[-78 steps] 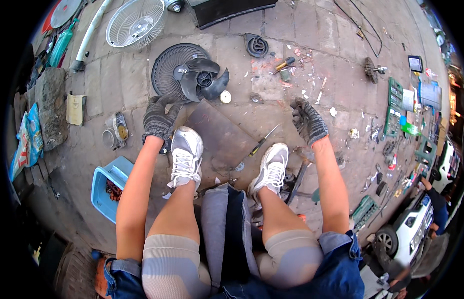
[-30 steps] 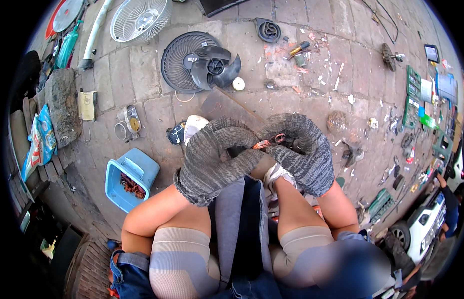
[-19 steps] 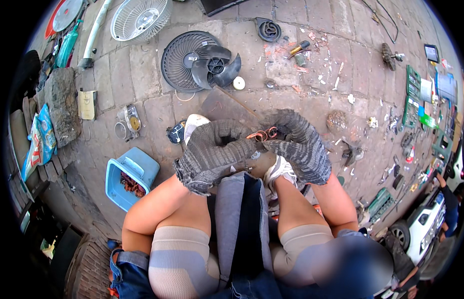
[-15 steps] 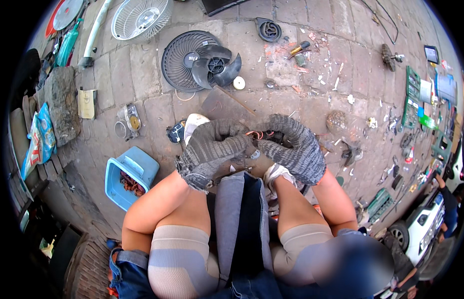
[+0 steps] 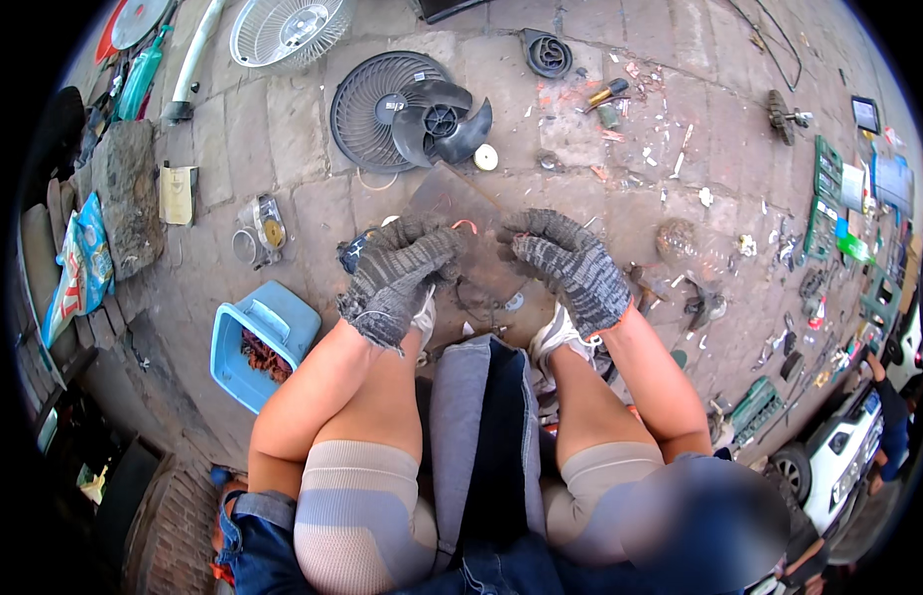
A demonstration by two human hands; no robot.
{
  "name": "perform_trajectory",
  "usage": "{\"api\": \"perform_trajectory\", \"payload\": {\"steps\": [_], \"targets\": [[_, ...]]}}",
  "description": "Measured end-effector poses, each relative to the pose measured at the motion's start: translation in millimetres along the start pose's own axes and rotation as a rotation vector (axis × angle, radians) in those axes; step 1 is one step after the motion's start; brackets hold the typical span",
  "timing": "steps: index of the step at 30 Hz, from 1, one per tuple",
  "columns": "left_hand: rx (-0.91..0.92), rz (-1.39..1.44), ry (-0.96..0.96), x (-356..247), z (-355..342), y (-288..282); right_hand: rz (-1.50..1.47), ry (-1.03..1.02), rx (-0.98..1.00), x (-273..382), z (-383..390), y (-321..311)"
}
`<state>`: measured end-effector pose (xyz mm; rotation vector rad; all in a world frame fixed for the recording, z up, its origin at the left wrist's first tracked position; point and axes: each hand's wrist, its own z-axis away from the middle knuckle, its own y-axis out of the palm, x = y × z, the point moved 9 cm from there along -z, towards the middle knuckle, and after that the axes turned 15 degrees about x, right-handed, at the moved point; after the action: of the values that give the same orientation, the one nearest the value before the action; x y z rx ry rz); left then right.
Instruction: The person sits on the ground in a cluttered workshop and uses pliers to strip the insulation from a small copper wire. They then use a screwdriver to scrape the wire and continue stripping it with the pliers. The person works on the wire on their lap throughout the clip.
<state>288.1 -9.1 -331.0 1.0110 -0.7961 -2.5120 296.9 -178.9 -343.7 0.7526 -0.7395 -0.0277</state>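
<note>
My two hands wear grey knitted gloves and are held apart above the pavement between my feet. The fingers of my left hand (image 5: 402, 273) are closed round a thin orange-copper wire (image 5: 466, 225), whose curved end sticks out past the fingertips. My right hand (image 5: 570, 263) is curled closed; a dark bit shows at its fingertips, too hidden to name. Below and between the hands lies a flat brown plate (image 5: 466, 193). Dark thin wire scraps (image 5: 471, 295) rest on the ground near my shoes.
A light blue bin (image 5: 273, 332) with reddish-brown wire scraps stands to the left. Ahead lie a black fan grille (image 5: 367, 114), a fan blade (image 5: 441, 121) and a white fan grille (image 5: 288, 30). Green tool cases (image 5: 824, 198) and scattered parts lie to the right. A white car (image 5: 843, 451) stands beyond.
My hands were close together over a dark piece with copper-coloured wire; now they are apart, with wire showing at the left fingertips. The view has shifted slightly.
</note>
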Motion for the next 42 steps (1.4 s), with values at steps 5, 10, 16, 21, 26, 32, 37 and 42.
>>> {"api": "perform_trajectory", "payload": {"steps": [5, 10, 16, 21, 26, 32, 37, 42], "targets": [[-0.103, -0.023, 0.076, -4, 2, -18, -0.466, 0.076, -0.032, -54, -24, -21], [-0.151, -0.078, 0.131, -2, 3, -30, -0.431, 0.11, -0.042, -95, -41, -38], [-0.041, -0.015, 0.05, 10, 2, -36, -0.356, 0.197, -0.13, -103, -30, -30], [-0.065, -0.01, 0.055, 12, 3, -38, -0.205, 0.099, -0.041, -106, -36, -38], [0.041, 0.18, -0.071, 35, -8, -19, -0.273, 0.103, -0.145, -100, -32, -39], [0.054, -0.112, -0.289, 87, -48, -27, -0.445, 0.098, -0.117, -95, -34, -32], [0.025, -0.122, -0.218, 90, -57, -45, -0.623, 0.062, -0.095, -90, -25, -32], [0.053, 0.181, -0.119, 90, -56, -47, -0.154, -0.027, -0.243, -99, -15, -71]]}}
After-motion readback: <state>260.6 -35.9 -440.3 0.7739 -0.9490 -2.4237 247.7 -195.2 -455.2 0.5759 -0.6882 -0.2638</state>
